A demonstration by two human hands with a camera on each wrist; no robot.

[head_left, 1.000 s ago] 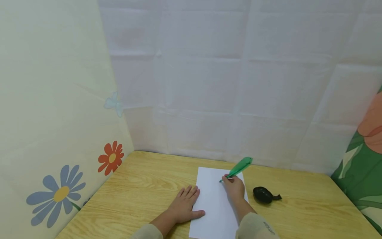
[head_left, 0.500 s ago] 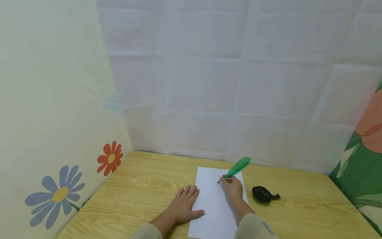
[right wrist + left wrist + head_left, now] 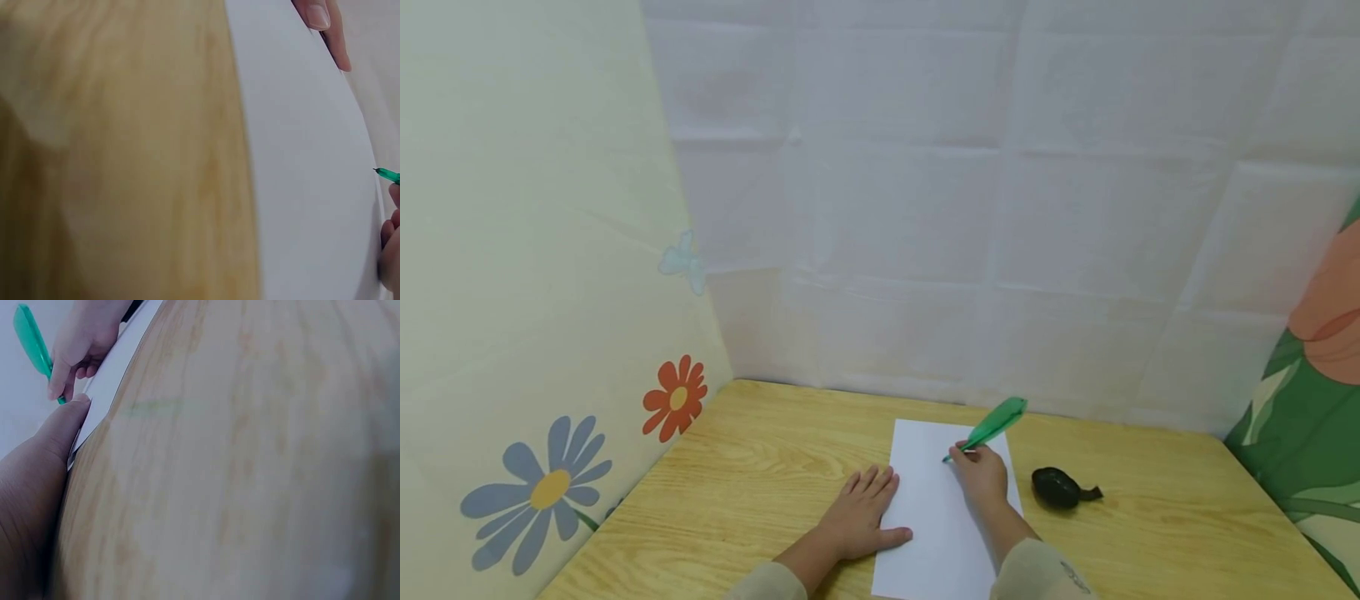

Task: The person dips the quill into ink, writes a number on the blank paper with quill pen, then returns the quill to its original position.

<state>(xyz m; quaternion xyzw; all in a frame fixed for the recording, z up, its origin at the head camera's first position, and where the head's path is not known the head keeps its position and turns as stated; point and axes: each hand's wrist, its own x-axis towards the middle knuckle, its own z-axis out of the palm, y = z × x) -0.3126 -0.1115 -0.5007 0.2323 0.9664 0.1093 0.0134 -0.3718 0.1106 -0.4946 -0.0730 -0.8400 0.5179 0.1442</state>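
A white sheet of paper (image 3: 925, 533) lies on the wooden table in the head view. My right hand (image 3: 987, 479) rests over its upper right part and pinches a green feather pen (image 3: 997, 421) between thumb and fingers. The feather leans up to the right, and the nib points down left, close over the paper. In the right wrist view the pen's dark tip (image 3: 384, 174) shows at the right edge. My left hand (image 3: 861, 517) lies flat with fingers spread, across the paper's left edge, its thumb on the sheet. No marks show on the paper.
To the right of the paper lies a dark, rounded object with a short flared neck (image 3: 1057, 488). The wooden table (image 3: 760, 467) ends at a pale hanging cloth (image 3: 880, 250) behind. Flower-printed cloths stand at the left (image 3: 572, 333) and right (image 3: 1315, 400).
My right hand and the feather pen have shifted slightly left and a little down across the paper. The whole view drifts slightly left too; my left hand stays in place on the sheet.
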